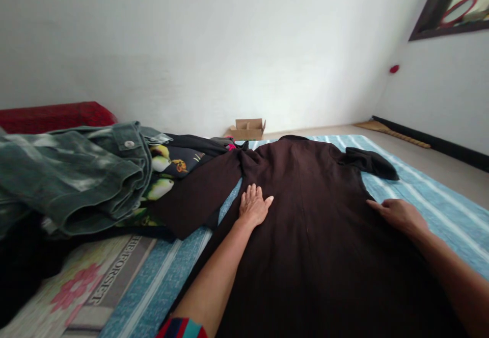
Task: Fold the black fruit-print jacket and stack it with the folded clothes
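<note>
A long dark brown dress [301, 226] with sleeves lies spread over the bed, its neck end away from me. One sleeve [202, 190] stretches out to the left, while the darker right sleeve [372, 162] is bunched. My left hand [255, 206] rests flat on the dress near its left side, fingers extended. At the right edge of the cloth, my right hand [401, 215] has its fingers curled and seems to pinch the edge; the fingertips are partly hidden.
Left of the dress is a pile of clothes with grey-green denim [95, 170] and a fruit-print black cloth [162, 187]. Beneath lies a blue striped sheet [431, 205] beside a flowered cover [76, 287]. A cardboard box [247, 130] stands by the wall; a red object [57, 116] is at far left.
</note>
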The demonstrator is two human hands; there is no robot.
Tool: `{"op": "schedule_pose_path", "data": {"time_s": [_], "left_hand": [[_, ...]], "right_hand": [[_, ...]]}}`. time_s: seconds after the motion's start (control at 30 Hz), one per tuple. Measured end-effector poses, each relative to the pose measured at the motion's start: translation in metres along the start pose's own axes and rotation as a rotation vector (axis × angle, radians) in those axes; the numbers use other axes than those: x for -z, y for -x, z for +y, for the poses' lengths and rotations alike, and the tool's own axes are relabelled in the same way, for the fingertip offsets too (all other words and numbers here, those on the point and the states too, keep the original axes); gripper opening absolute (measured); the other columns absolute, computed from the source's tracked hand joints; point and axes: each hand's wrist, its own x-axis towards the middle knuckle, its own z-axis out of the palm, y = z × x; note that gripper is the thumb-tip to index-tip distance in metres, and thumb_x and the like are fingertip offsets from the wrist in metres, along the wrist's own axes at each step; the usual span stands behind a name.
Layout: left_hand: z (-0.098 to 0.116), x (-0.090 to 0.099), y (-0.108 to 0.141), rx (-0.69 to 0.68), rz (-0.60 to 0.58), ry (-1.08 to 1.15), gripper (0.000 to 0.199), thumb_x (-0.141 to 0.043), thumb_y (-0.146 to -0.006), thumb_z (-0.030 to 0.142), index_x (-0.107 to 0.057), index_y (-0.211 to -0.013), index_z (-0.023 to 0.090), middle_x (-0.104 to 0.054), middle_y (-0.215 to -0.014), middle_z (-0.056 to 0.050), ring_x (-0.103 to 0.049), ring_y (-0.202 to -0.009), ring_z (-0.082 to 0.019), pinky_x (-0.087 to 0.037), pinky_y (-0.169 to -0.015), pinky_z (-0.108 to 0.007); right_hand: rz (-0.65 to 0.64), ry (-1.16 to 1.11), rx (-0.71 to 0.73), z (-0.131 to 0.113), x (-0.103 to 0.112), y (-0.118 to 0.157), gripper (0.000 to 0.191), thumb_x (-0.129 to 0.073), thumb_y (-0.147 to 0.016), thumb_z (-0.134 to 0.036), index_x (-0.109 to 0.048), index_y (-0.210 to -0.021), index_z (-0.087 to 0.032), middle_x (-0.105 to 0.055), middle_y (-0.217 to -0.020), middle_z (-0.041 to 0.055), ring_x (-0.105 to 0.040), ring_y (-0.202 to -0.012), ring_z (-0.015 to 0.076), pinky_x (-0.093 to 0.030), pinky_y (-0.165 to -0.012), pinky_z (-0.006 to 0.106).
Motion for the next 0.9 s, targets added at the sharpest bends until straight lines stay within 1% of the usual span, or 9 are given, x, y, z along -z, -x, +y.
{"op": "schedule_pose_path", "data": {"time_s": [0.13,0.23,0.3,0.37,0.5,0.63,0.73,0.8,0.9], "left_hand": [[-0.007,-0.001,0.001,-0.016,0.01,-0.036,0.072,-0.016,-0.092,0.056,-0.026,-0.144,0.007,-0.017,-0.152,-0.015,-0.011,-0.141,-0.026,-0.014,-0.113,-0.042],[-0.005,0.001,0.002,-0.017,0.024,-0.049,0.07,-0.017,-0.092,0.054,-0.028,-0.143,0.006,-0.019,-0.152,-0.015,-0.013,-0.141,-0.026,-0.016,-0.112,-0.043],[0.001,0.004,0.006,-0.028,0.024,-0.048,0.069,-0.019,-0.093,0.052,-0.029,-0.142,0.006,-0.021,-0.151,-0.016,-0.014,-0.141,-0.026,-0.017,-0.112,-0.042],[0.008,0.006,0.014,-0.074,0.029,-0.05,0.068,-0.02,-0.093,0.053,-0.029,-0.142,0.007,-0.02,-0.152,-0.015,-0.013,-0.141,-0.025,-0.016,-0.112,-0.042],[0.016,0.004,0.028,-0.177,-0.012,-0.06,0.072,-0.018,-0.091,0.057,-0.024,-0.144,0.009,-0.015,-0.153,-0.013,-0.01,-0.141,-0.026,-0.015,-0.112,-0.044],[0.014,-0.002,0.032,-0.184,-0.031,-0.079,0.073,-0.017,-0.091,0.058,-0.022,-0.145,0.009,-0.013,-0.154,-0.012,-0.009,-0.142,-0.025,-0.014,-0.112,-0.045],[0.017,0.001,0.039,-0.189,-0.029,-0.091,0.073,-0.017,-0.091,0.058,-0.022,-0.145,0.009,-0.013,-0.153,-0.013,-0.008,-0.141,-0.026,-0.015,-0.112,-0.047],[0.023,0.005,0.05,-0.221,-0.029,-0.098,0.074,-0.017,-0.091,0.059,-0.022,-0.145,0.009,-0.013,-0.153,-0.014,-0.007,-0.142,-0.027,-0.014,-0.112,-0.047],[0.036,0.008,0.073,-0.341,-0.045,-0.101,0.075,-0.02,-0.09,0.061,-0.024,-0.145,0.01,-0.012,-0.153,-0.013,-0.006,-0.142,-0.026,-0.013,-0.112,-0.047]], "right_hand": [[-0.126,-0.087,0.052,0.017,0.002,0.014,0.043,-0.049,-0.083,-0.049,-0.06,-0.057,-0.016,-0.062,-0.062,0.0103,-0.058,-0.062,0.0209,-0.037,-0.058,0.03],[-0.158,-0.123,0.047,0.025,0.004,0.025,0.039,-0.051,-0.082,-0.044,-0.057,-0.055,-0.017,-0.058,-0.055,0.0058,-0.054,-0.054,0.017,-0.035,-0.052,0.027],[-0.185,-0.175,0.032,0.03,0.006,0.032,0.036,-0.053,-0.08,-0.043,-0.057,-0.056,-0.017,-0.058,-0.054,0.0042,-0.052,-0.052,0.0155,-0.034,-0.05,0.026],[-0.228,-0.245,0.007,0.035,0.007,0.038,0.032,-0.055,-0.078,-0.042,-0.058,-0.057,-0.017,-0.058,-0.055,0.0034,-0.052,-0.052,0.0146,-0.035,-0.05,0.026],[-0.266,-0.304,-0.007,0.047,0.01,0.05,0.03,-0.059,-0.072,-0.043,-0.058,-0.056,-0.018,-0.056,-0.054,0.0022,-0.049,-0.051,0.0134,-0.035,-0.05,0.026],[-0.269,-0.308,-0.002,0.061,0.011,0.067,0.032,-0.06,-0.069,-0.046,-0.056,-0.055,-0.018,-0.053,-0.052,0.0011,-0.046,-0.05,0.0127,-0.033,-0.049,0.026],[-0.267,-0.335,-0.005,0.07,0.012,0.083,0.034,-0.06,-0.068,-0.049,-0.054,-0.055,-0.019,-0.052,-0.052,0.0007,-0.045,-0.05,0.0122,-0.032,-0.049,0.026],[-0.272,-0.349,-0.013,0.074,0.013,0.094,0.035,-0.06,-0.066,-0.051,-0.053,-0.055,-0.019,-0.052,-0.052,0.001,-0.045,-0.05,0.0125,-0.033,-0.049,0.026],[-0.29,-0.371,-0.018,0.08,0.015,0.108,0.036,-0.061,-0.064,-0.053,-0.054,-0.057,-0.018,-0.055,-0.054,0.0019,-0.048,-0.052,0.0133,-0.035,-0.05,0.026]]}}
